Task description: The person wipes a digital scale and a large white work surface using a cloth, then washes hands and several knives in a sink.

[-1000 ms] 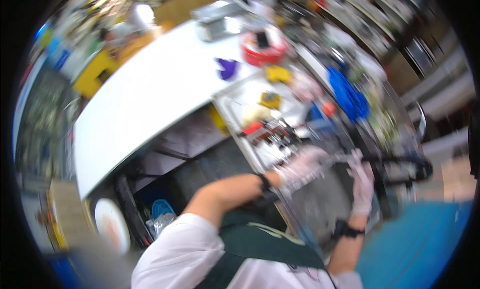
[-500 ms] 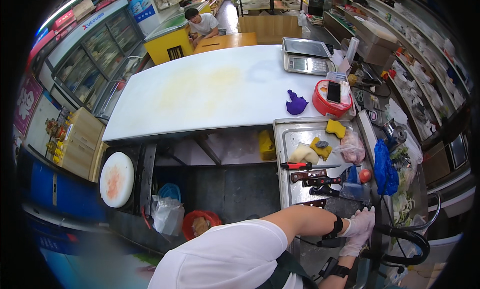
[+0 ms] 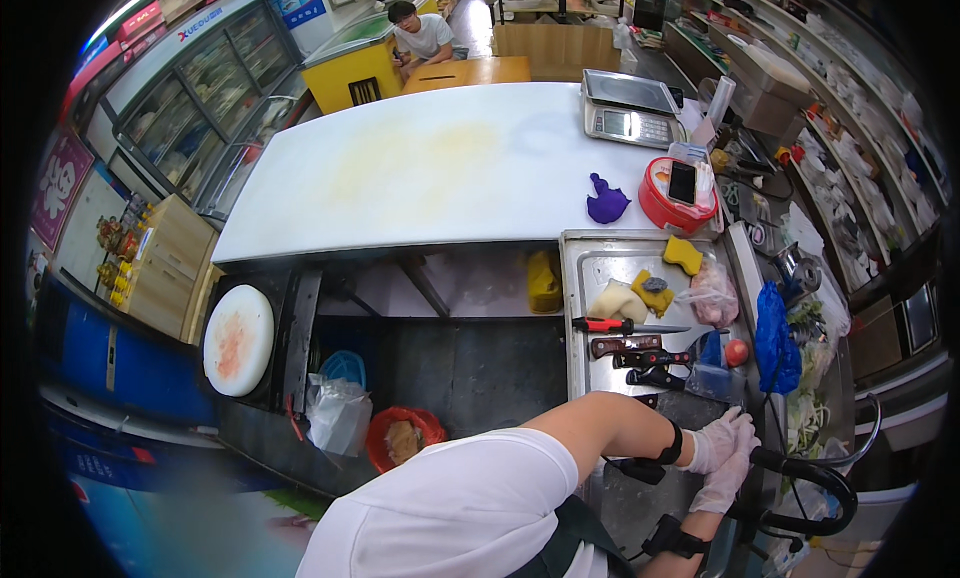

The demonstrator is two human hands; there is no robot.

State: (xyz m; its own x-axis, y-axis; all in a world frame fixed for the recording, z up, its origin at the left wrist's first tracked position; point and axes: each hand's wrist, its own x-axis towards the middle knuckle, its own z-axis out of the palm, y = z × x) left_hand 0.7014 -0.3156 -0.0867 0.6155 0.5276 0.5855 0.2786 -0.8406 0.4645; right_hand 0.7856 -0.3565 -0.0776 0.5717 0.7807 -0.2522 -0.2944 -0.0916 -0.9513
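Note:
My left hand (image 3: 711,444) and my right hand (image 3: 729,472), both in thin white gloves, lie against each other over the right side of the metal basin area. Their fingers overlap and blend together, so how far they are bent is unclear. No separate object shows between them. Right beside them curves a thick black pipe (image 3: 826,483). Just beyond my left hand, a metal tray (image 3: 602,265) bears several dark-handled knives, among them a knife with a red and black handle (image 3: 603,325). A broad blade (image 3: 692,410) lies nearest my left wrist.
Yellow sponges (image 3: 683,256), a bagged pink lump (image 3: 712,293), a round red item (image 3: 736,353) and a blue bag (image 3: 776,340) sit around the tray. Beyond stand a white counter (image 3: 400,178), a scale (image 3: 630,110) and a red tin (image 3: 672,210). A person (image 3: 428,38) sits farther back.
My right hand has shifted up and closer against my left, and the fingers overlap differently. My view has swung slightly, moving the counter and tray a little to the right in the picture.

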